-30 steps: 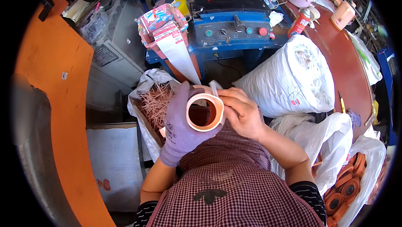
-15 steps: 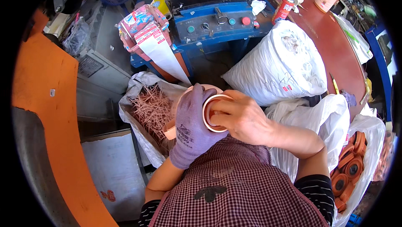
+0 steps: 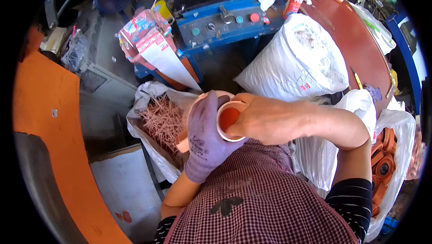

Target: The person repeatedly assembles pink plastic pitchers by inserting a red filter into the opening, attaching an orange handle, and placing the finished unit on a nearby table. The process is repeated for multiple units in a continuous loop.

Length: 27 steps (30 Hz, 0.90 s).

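Note:
My left hand (image 3: 204,136), in a purple work glove, is wrapped around an orange cylinder with a white rim (image 3: 228,121) held close to my chest. My bare right hand (image 3: 261,117) rests on the far side of the cylinder's rim, its fingers at the opening. Just below and left of my hands stands a box lined with white plastic (image 3: 148,152), full of thin copper-coloured pins (image 3: 163,119).
A blue machine with round buttons (image 3: 225,19) stands ahead. A stuffed white sack (image 3: 297,62) sits to its right, beside a brown table (image 3: 355,41). Orange round parts (image 3: 382,154) fill a bag at far right. An orange panel (image 3: 40,109) curves along the left.
The cylinder has turned from facing up toward me to facing sideways to the right. My right hand has slid over its rim. The view has tilted slightly.

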Tool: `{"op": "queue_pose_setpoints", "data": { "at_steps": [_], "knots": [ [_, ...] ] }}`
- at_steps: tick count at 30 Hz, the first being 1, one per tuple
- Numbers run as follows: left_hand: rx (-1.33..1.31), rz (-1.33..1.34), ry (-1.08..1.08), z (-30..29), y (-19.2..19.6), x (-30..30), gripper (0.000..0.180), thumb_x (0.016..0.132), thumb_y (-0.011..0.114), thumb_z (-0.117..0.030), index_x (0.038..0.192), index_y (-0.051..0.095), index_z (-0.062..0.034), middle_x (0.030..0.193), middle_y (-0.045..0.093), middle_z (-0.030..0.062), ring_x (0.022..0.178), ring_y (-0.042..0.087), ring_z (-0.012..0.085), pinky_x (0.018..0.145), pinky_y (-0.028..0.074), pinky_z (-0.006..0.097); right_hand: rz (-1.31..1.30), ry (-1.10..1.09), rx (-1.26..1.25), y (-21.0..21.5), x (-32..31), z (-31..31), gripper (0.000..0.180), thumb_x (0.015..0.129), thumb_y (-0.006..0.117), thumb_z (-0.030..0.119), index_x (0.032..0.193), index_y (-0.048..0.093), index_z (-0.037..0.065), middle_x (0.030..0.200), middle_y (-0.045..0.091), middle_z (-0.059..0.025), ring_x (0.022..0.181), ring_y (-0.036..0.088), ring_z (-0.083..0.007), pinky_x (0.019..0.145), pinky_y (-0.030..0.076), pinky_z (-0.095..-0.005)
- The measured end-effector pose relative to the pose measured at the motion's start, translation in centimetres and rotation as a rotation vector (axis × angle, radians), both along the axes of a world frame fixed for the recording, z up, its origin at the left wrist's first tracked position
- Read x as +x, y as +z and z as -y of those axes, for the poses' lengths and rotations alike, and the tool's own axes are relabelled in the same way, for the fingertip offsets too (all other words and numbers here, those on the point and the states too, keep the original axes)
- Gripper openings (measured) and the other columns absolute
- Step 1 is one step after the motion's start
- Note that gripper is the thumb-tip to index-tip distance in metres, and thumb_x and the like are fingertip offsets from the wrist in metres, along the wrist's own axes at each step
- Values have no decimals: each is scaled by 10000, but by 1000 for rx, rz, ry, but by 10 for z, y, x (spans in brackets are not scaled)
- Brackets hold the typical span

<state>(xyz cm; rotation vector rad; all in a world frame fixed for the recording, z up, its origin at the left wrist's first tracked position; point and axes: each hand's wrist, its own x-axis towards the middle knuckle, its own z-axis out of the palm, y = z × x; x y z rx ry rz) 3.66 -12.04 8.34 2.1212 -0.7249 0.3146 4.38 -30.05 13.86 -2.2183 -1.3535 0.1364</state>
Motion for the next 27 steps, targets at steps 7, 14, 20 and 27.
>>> {"op": "queue_pose_setpoints", "data": {
  "at_steps": [7,14,20,27],
  "knots": [
    [-210,-198,174,-72,19,3,1083,578,859,-93,1468,257,37,1233,582,162,1125,582,277,986,463,387,338,-722,368,31,89,49,417,874,603,37,1286,542,38,1249,606,-179,886,682,-352,771,551,-406],
    [-273,-91,331,-99,36,-16,1114,548,838,-190,1458,252,76,1237,575,186,1091,580,277,977,457,394,764,-1161,253,46,240,48,897,699,822,348,1433,338,167,1394,369,-284,843,657,-467,754,555,-482],
    [-367,-73,374,-89,67,-16,1095,529,857,-261,1422,323,77,1207,583,167,1080,581,261,966,459,387,873,-1044,193,49,219,52,694,702,747,213,1333,458,179,1223,501,-204,826,659,-403,659,556,-456],
    [-322,461,343,-88,117,4,1162,606,855,-289,1490,183,52,1259,535,224,1103,556,329,974,430,445,1004,-834,-68,79,1,72,555,740,753,294,1261,610,167,1296,536,-243,747,662,-256,563,546,-320]
  ]
}}
